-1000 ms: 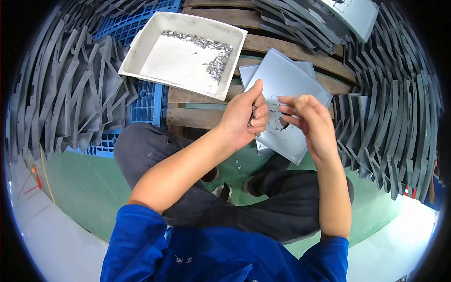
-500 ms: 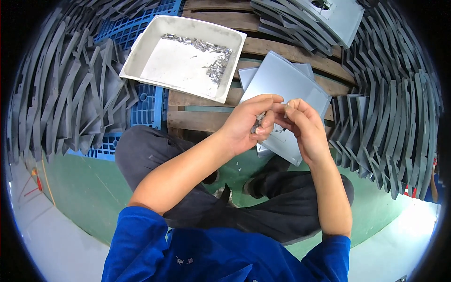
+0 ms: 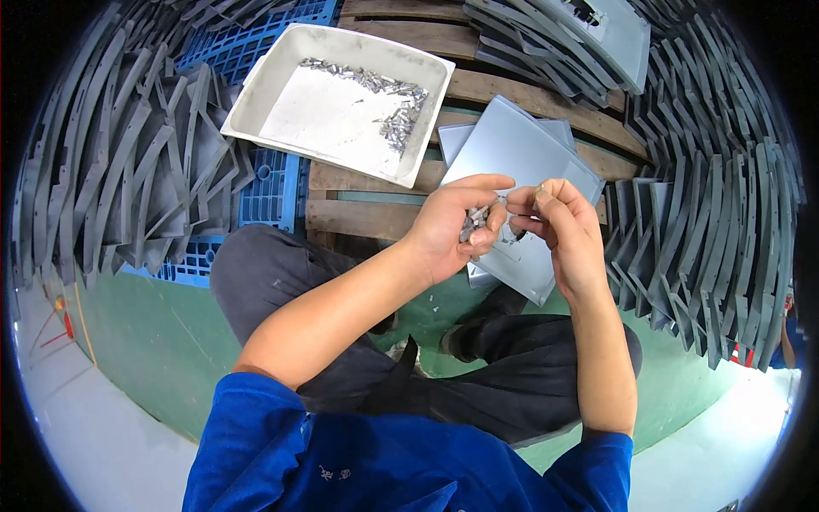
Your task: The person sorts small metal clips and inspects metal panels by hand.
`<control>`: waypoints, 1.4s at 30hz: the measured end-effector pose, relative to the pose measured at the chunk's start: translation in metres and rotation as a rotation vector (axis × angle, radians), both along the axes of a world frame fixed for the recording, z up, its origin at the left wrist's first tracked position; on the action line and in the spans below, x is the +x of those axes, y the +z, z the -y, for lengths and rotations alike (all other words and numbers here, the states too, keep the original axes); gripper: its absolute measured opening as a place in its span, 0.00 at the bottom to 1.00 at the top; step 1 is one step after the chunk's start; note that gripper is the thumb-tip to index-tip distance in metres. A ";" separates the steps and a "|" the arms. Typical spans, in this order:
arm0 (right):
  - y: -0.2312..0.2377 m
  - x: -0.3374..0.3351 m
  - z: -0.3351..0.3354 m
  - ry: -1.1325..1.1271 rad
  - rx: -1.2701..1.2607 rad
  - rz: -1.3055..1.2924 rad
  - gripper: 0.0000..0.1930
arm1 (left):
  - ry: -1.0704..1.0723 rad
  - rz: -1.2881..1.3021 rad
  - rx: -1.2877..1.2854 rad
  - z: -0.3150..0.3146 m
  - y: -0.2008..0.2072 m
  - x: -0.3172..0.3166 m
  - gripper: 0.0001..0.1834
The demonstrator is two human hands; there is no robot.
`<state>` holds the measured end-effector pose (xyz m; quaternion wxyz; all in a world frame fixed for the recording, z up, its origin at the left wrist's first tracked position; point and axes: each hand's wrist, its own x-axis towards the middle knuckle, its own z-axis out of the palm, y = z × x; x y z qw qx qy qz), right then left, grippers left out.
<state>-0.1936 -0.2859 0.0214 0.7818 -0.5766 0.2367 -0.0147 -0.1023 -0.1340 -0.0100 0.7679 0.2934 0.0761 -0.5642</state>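
Note:
Cupped in my left hand (image 3: 437, 232) is a small heap of short metal pins (image 3: 474, 224), with the fingers curled around them and the index finger stretched out above. My right hand (image 3: 573, 235) is just to the right, its thumb and forefinger pinched together; whatever sits between those tips is too small to make out. Both hands hover over a flat grey metal panel (image 3: 503, 141) that lies on other panels. Beyond my left hand stands a shallow white plastic bin (image 3: 328, 156) with many more loose pins (image 3: 401, 115) along its far and right sides.
A wooden pallet (image 3: 363, 218) lies under the bin and panels, beside a blue plastic pallet (image 3: 271, 188). Bent grey metal parts are stacked in rows at left (image 3: 111, 162) and right (image 3: 717, 230). Another stack (image 3: 554, 51) stands at the far right. The floor (image 3: 162, 333) is green.
My right hand has drawn away from the left, moving slightly to the right. The left hand has opened a little, so more of the metal pins show. The view has shifted slightly.

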 end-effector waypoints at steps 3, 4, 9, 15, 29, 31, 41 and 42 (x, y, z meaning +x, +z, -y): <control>0.002 0.000 0.004 0.010 -0.062 -0.041 0.06 | -0.031 0.094 0.103 0.000 0.004 -0.001 0.13; 0.003 0.000 0.005 0.028 -0.099 -0.072 0.05 | -0.057 0.164 0.173 0.000 0.006 -0.001 0.12; 0.005 -0.002 0.002 0.085 -0.148 -0.060 0.06 | -0.109 0.351 0.137 0.002 0.006 -0.001 0.13; 0.009 -0.004 0.004 0.109 -0.122 -0.091 0.07 | -0.176 0.467 0.120 0.002 0.013 -0.002 0.15; 0.004 -0.004 0.004 0.088 -0.117 -0.078 0.06 | -0.243 0.507 0.074 0.001 0.013 -0.001 0.13; 0.002 -0.005 0.004 0.021 -0.108 -0.067 0.06 | -0.259 0.432 0.127 0.001 0.014 0.000 0.13; 0.008 -0.005 0.007 0.011 -0.088 -0.036 0.09 | -0.225 0.268 0.085 -0.002 0.019 0.006 0.12; 0.007 -0.005 0.006 0.031 -0.132 -0.042 0.09 | -0.220 0.269 0.088 -0.002 0.018 0.006 0.12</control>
